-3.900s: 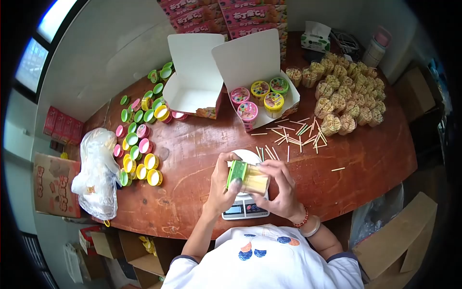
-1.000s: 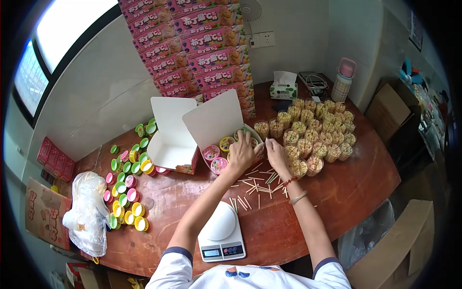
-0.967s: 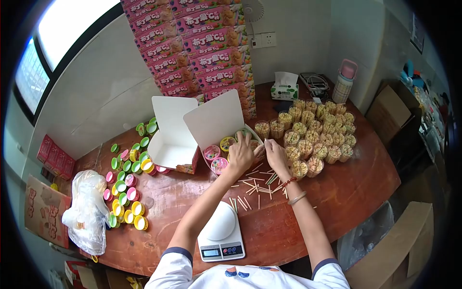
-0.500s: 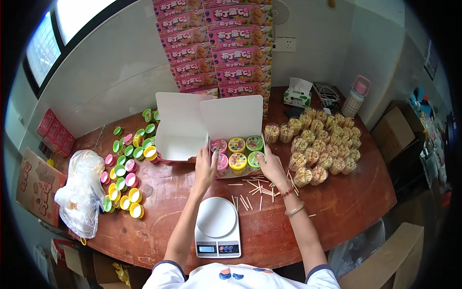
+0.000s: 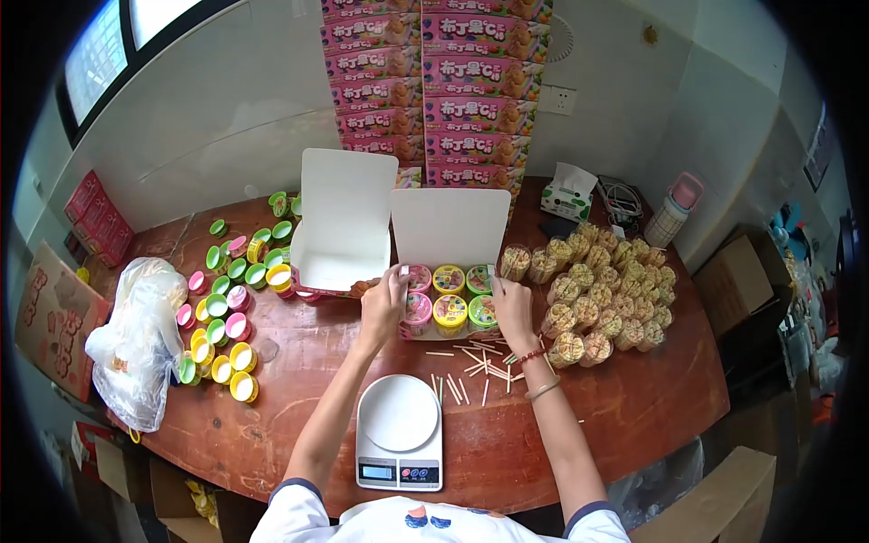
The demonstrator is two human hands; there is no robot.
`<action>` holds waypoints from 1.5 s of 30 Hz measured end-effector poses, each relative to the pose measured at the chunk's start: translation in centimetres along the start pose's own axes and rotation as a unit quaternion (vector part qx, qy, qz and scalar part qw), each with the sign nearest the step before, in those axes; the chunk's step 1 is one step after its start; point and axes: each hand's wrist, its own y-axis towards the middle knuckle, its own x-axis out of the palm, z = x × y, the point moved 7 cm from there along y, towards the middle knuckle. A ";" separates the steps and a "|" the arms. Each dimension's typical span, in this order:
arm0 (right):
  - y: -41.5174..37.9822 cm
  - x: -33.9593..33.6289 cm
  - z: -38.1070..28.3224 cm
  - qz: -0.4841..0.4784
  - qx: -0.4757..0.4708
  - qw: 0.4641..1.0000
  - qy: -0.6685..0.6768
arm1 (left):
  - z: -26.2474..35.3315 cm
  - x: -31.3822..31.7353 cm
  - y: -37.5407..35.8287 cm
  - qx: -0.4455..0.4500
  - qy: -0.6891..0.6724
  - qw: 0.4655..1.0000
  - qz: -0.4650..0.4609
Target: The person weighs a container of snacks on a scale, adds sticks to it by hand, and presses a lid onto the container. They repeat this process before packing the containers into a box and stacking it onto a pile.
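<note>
In the head view, the left hand (image 5: 382, 306) and the right hand (image 5: 512, 312) are set at opposite sides of an open box (image 5: 425, 338), which is seemingly squared and steadied between them. The left fingers are curled nearly closed at its left wall, which appears to be pinched, and the right fingers are bent just as tightly at its right wall; their exact contact cannot be told. Between the two sets of fingers, six cups are held upright in two rows, pink (image 5: 416, 309) by the left fingers, yellow (image 5: 450, 311) in the middle and green (image 5: 482, 310) by the right, probably grouped by colour. The raised lid (image 5: 451, 222) is stood up beyond the fingers, so the cups are left exposed. A second open box (image 5: 344, 217) is placed beyond and left of the left fingers, with coloured tubs (image 5: 243, 386) spread farther left, perhaps for easy picking. Stick-filled cups (image 5: 596, 347) are massed right of the right fingers, apparently kept within reach. Loose sticks (image 5: 485, 392) are scattered on the bench (image 5: 290, 389) nearer the body than the fingers, beyond a scale (image 5: 398, 434), whose display is turned towards the wearer.
</note>
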 end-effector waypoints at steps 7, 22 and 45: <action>3.4 3.1 5.6 0.097 -0.088 0.922 0.364 | -5.1 2.9 0.7 -0.018 -0.172 0.985 0.022; -6.8 -1.2 3.5 -0.057 -0.023 0.983 0.173 | -0.4 -2.2 -6.6 -0.126 -0.246 0.949 -0.154; -6.2 -1.7 3.0 0.076 -0.211 0.965 0.137 | 4.8 -2.5 -4.5 0.173 0.125 0.977 -0.025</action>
